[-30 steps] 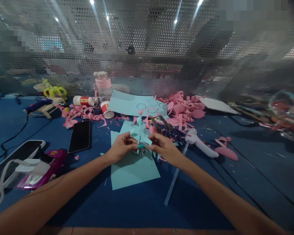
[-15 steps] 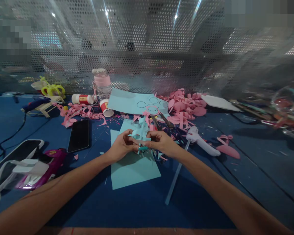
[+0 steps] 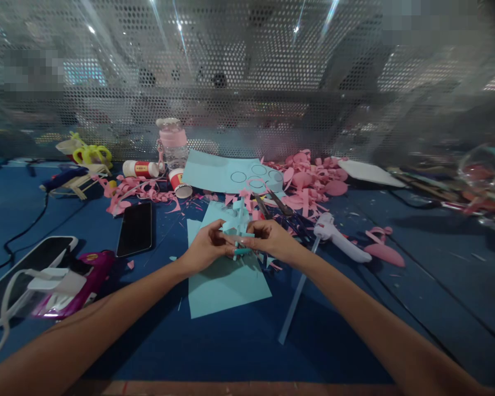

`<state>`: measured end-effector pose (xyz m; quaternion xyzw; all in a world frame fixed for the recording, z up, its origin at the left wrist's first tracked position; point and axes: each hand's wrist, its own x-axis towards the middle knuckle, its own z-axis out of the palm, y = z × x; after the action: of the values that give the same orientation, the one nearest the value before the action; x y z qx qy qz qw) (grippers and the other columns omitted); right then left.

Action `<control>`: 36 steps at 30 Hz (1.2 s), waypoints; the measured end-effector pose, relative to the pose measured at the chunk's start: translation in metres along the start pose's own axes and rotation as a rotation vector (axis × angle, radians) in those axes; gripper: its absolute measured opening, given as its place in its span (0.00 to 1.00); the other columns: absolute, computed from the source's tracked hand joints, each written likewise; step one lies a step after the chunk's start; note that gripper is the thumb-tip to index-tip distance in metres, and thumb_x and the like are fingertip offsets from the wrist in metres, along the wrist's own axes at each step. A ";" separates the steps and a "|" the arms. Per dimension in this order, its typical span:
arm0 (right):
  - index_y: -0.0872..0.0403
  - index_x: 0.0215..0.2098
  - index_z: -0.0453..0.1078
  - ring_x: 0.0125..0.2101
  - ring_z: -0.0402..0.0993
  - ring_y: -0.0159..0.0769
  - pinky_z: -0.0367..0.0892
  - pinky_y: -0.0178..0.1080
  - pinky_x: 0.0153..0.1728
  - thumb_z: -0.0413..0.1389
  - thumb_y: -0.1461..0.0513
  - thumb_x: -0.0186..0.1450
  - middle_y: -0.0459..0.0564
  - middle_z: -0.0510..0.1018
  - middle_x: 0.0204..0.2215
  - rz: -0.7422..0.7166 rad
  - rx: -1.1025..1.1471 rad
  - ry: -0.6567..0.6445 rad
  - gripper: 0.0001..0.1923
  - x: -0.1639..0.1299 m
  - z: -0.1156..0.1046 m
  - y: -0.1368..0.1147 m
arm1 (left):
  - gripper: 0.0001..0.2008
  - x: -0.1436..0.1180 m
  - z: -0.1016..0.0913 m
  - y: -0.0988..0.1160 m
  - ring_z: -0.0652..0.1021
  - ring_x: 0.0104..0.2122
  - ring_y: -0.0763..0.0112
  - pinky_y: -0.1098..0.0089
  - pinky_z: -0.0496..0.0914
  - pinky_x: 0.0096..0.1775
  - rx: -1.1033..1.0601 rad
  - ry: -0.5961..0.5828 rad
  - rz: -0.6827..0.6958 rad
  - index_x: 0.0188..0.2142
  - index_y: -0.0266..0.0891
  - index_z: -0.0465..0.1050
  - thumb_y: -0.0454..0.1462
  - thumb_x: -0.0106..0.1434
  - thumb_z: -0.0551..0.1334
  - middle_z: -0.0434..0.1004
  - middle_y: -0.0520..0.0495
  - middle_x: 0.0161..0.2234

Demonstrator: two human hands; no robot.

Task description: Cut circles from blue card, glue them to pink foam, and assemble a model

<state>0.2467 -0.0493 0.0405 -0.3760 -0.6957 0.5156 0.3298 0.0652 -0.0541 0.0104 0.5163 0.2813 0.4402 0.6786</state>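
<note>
Between my two hands is a light-blue paper piece point(image 3: 238, 220) made of curled, crossing strips. My left hand point(image 3: 204, 246) pinches its left side, and my right hand point(image 3: 271, 239) grips the right side, with the fingertips of both close together. Part of the piece is hidden behind the fingers. Beneath the hands lie light-blue paper sheets point(image 3: 226, 294) with small blue scraps around them. Just beyond my right hand rest scissors point(image 3: 282, 206). A white glue gun point(image 3: 342, 242) with a long glue stick in it lies to the right of my right forearm.
Behind the hands lies a blue sheet with drawn circles point(image 3: 214, 170), beside a heap of pink paper cuttings point(image 3: 309, 173). Paper cups point(image 3: 140, 168) and a clear bottle point(image 3: 174, 148) stand or lie at the back left. A phone point(image 3: 135, 230) and a purple pouch point(image 3: 93, 269) are on the left.
The paper strips between my hands have tilted slightly. Both hands keep nearly the same place and grip, and the view has shifted a little.
</note>
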 end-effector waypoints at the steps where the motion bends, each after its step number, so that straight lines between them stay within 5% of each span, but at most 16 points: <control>1: 0.55 0.21 0.63 0.18 0.58 0.26 0.52 0.32 0.20 0.61 0.55 0.52 0.40 0.64 0.16 -0.010 -0.004 0.010 0.15 0.000 -0.001 0.000 | 0.21 0.000 0.000 0.001 0.75 0.20 0.75 0.74 0.72 0.25 -0.004 0.006 0.000 0.30 0.36 0.64 0.37 0.40 0.72 0.76 0.53 0.22; 10: 0.54 0.24 0.60 0.18 0.56 0.25 0.53 0.31 0.20 0.60 0.49 0.50 0.39 0.62 0.19 -0.078 0.019 0.132 0.20 -0.002 -0.008 -0.007 | 0.20 0.003 0.000 0.002 0.75 0.21 0.75 0.73 0.71 0.27 0.010 0.024 0.028 0.31 0.33 0.68 0.37 0.41 0.72 0.75 0.52 0.21; 13: 0.54 0.28 0.61 0.17 0.58 0.26 0.53 0.32 0.17 0.52 0.44 0.57 0.42 0.66 0.21 -0.063 -0.039 0.191 0.21 -0.005 -0.011 -0.007 | 0.20 0.003 0.000 0.004 0.74 0.20 0.76 0.74 0.70 0.25 -0.003 0.038 0.050 0.31 0.34 0.65 0.37 0.41 0.72 0.75 0.53 0.20; 16: 0.54 0.28 0.62 0.18 0.62 0.30 0.58 0.34 0.21 0.42 0.46 0.63 0.46 0.68 0.21 -0.087 -0.336 0.381 0.22 -0.013 -0.021 -0.015 | 0.23 0.001 -0.001 0.008 0.74 0.18 0.77 0.74 0.69 0.24 -0.001 0.056 0.074 0.33 0.36 0.62 0.37 0.41 0.72 0.74 0.56 0.20; 19: 0.54 0.29 0.63 0.28 0.67 0.38 0.61 0.39 0.32 0.46 0.52 0.63 0.51 0.71 0.26 -0.087 -0.867 0.647 0.14 -0.028 -0.043 -0.027 | 0.23 0.000 -0.004 0.013 0.74 0.18 0.77 0.75 0.69 0.24 0.021 0.076 0.081 0.33 0.35 0.61 0.38 0.41 0.72 0.74 0.56 0.20; 21: 0.58 0.35 0.63 0.39 0.66 0.46 0.60 0.43 0.39 0.48 0.58 0.61 0.59 0.71 0.34 0.045 -1.180 0.779 0.11 -0.043 -0.064 -0.032 | 0.23 0.001 -0.008 0.015 0.74 0.19 0.77 0.75 0.69 0.24 0.033 0.083 0.078 0.31 0.35 0.61 0.38 0.41 0.72 0.74 0.55 0.19; 24: 0.66 0.40 0.63 0.46 0.61 0.56 0.56 0.48 0.44 0.49 0.58 0.59 0.70 0.67 0.42 0.455 -1.456 0.663 0.18 -0.067 -0.097 -0.025 | 0.26 0.003 -0.013 0.017 0.74 0.18 0.76 0.75 0.69 0.24 0.040 0.082 0.077 0.33 0.36 0.58 0.37 0.40 0.72 0.74 0.56 0.18; 27: 0.67 0.45 0.61 0.48 0.62 0.54 0.56 0.44 0.45 0.53 0.58 0.55 0.68 0.67 0.45 0.751 -1.386 0.444 0.24 -0.085 -0.120 -0.008 | 0.30 0.004 -0.015 0.018 0.74 0.17 0.76 0.76 0.68 0.22 0.031 0.083 0.072 0.35 0.38 0.55 0.37 0.38 0.73 0.75 0.56 0.18; 36: 0.68 0.51 0.56 0.49 0.61 0.59 0.52 0.48 0.47 0.57 0.55 0.50 0.69 0.66 0.45 0.776 -1.548 0.430 0.36 -0.092 -0.123 0.017 | 0.22 0.004 -0.016 0.021 0.74 0.17 0.76 0.75 0.69 0.22 0.061 0.098 0.036 0.28 0.33 0.65 0.40 0.38 0.73 0.73 0.54 0.17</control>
<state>0.4003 -0.0679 0.0483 -0.7910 -0.5959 -0.1049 -0.0908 0.0476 -0.0419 0.0255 0.5195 0.3182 0.4681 0.6401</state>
